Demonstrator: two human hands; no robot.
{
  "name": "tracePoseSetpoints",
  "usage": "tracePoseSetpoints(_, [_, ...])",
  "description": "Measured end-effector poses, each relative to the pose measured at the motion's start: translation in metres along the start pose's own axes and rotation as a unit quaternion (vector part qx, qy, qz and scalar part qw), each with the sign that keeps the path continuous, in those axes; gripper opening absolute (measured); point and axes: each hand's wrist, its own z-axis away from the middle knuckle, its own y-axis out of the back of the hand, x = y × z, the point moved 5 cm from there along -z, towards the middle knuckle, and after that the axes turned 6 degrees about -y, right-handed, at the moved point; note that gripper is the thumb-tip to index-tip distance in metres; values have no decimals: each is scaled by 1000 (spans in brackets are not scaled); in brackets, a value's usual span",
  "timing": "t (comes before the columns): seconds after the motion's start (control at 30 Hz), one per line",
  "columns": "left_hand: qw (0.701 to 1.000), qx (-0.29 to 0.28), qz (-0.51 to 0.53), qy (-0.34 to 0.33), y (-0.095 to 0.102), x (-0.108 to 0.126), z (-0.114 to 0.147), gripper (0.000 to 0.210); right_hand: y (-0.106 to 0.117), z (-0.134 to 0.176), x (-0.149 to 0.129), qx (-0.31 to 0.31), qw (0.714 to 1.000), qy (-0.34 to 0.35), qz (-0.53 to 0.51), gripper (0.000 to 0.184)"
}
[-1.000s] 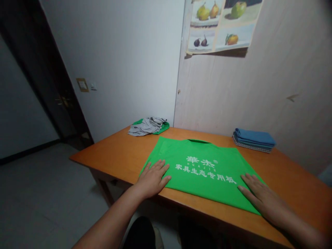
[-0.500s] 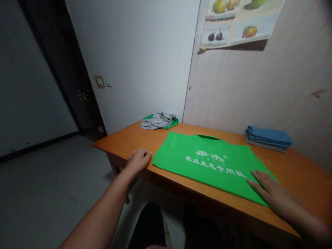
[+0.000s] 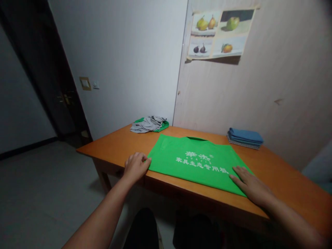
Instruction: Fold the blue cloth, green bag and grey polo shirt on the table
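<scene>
A green T-shirt (image 3: pixel 192 176) with white lettering lies folded flat on the wooden table, its neck opening toward the wall. At its near left corner is my left hand (image 3: pixel 136 166), fingers curled and thumb against the fabric edge; the fingertips are partly hidden. My right hand (image 3: pixel 250 185) rests palm down on the shirt's right side, fingers stretched out, holding nothing.
A crumpled grey and green cloth heap (image 3: pixel 150 124) lies at the back left of the table (image 3: pixel 109 148). Folded blue cloths (image 3: pixel 245 136) are stacked at the back right. A fruit poster (image 3: pixel 220 34) hangs on the wall.
The camera view has shifted to the right. My left hand's thumb has come up against the shirt's left corner. My right hand stays flat on the right side.
</scene>
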Motion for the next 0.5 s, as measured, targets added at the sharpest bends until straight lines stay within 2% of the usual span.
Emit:
tracePoseSetpoints(0.1, [999,-16,-23,-30,-7,6,3,35,4,3,-7,-9,1000,-3,4,81])
tracePoseSetpoints(0.33, [997,-52,-30,-42,-11,-1,-3,29,5,1,-9,-14,1000,-5,8,80])
tracePoseSetpoints(0.5, [997,-57,-2,-45,-9,-11,-7,27,-1,3,-4,-57,998,-30,8,85])
